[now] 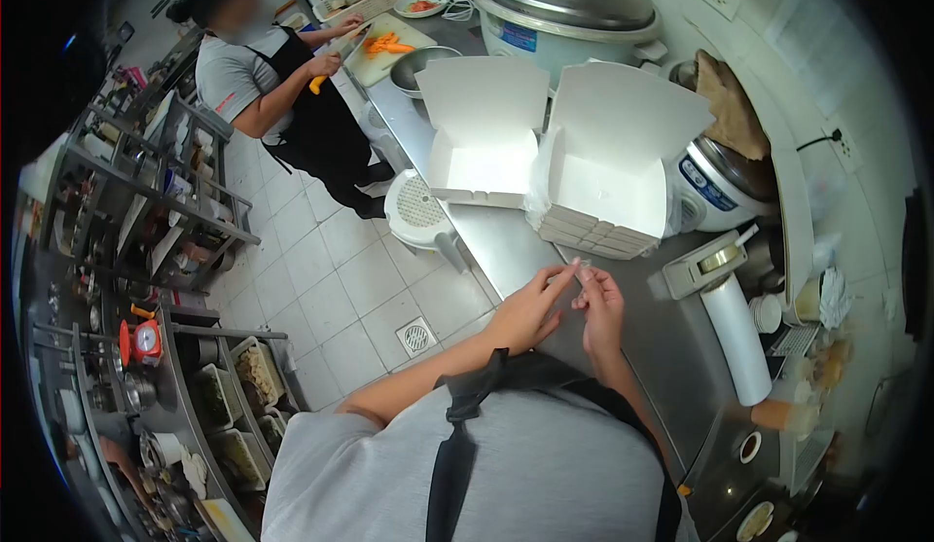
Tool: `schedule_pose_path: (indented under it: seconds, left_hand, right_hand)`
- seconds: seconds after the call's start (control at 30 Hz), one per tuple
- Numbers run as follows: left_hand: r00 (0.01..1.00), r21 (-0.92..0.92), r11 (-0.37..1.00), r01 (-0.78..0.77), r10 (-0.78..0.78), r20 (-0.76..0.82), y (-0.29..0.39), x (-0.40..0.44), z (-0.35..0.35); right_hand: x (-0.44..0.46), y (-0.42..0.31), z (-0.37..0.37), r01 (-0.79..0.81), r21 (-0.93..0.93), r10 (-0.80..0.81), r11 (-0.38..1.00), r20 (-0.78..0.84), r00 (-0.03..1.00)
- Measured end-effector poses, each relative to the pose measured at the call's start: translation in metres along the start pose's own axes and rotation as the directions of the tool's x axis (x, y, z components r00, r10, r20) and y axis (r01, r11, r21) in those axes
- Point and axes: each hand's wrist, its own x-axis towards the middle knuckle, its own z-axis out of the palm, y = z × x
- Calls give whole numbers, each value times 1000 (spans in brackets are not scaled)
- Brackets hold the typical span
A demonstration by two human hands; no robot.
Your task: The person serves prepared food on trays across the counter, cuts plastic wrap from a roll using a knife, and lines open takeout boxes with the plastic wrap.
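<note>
My left hand point(530, 307) is over the steel counter's front edge, its fingers stretched out and the thumb apart. Its fingertips meet those of my right hand point(603, 307), whose thumb and finger are pinched together. A small pale or clear bit shows at the pinch, too small to name. Just beyond my hands, an open white takeout box point(608, 177) stands on a stack of flattened or nested boxes point(593, 234). To its left is another open takeout box point(484, 164). Both lids are raised, and the visible insides are bare white. A tape dispenser point(705, 265) is to the right of my hands.
A large rice cooker point(564, 21) stands at the back, a second cooker point(715, 187) at the right. A white roll point(736, 340) lies near the tape dispenser. Across the counter, a co-worker point(311, 85) holds a knife at a cutting board point(394, 51). A white stool point(416, 209) stands below.
</note>
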Motion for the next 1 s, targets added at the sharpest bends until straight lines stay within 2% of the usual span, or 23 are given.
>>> schedule_pose_path:
  seconds: [0.07, 0.2, 0.27, 0.33, 0.4, 0.57, 0.7, 0.8, 0.9, 1.0]
  left_hand:
    - [996, -21, 996, 91, -92, -21, -7, -13, -3]
    - [960, -259, 962, 90, -153, -234, -33, -19, -10]
    - [966, -177, 982, 64, -105, -234, -52, -11, -23]
    - [976, -135, 990, 44, -71, -207, -70, -1, -38]
    - [993, -77, 996, 44, -52, -110, -84, 8, -57]
    - [995, -60, 995, -86, 82, -62, -129, 29, -104]
    - [994, -113, 989, -97, 102, 41, -164, 38, -134]
    - [995, -145, 986, -87, 93, 39, -183, 46, -151]
    - [996, -212, 976, -54, 67, 55, -196, 50, -157]
    - [992, -255, 965, -66, 90, 85, -204, 56, -159]
  right_hand:
    - [0, -5, 23, 25, -56, -21, 998, 63, 998]
    - [14, -23, 61, 155, -248, -121, 956, 146, 982]
    - [28, -42, 79, 246, -334, -195, 910, 179, 964]
    - [56, -59, 95, 407, -641, -301, 651, 274, 913]
    - [82, -79, 133, 636, -648, -443, 419, 465, 766]
    - [170, -42, 181, 674, -738, -223, 36, 652, 725]
    - [209, 9, 192, 657, -710, 34, -252, 672, 740]
    - [218, 29, 192, 653, -661, 137, -370, 657, 742]
    - [222, 43, 191, 668, -640, 145, -380, 672, 727]
    - [224, 56, 195, 658, -639, 44, -398, 703, 710]
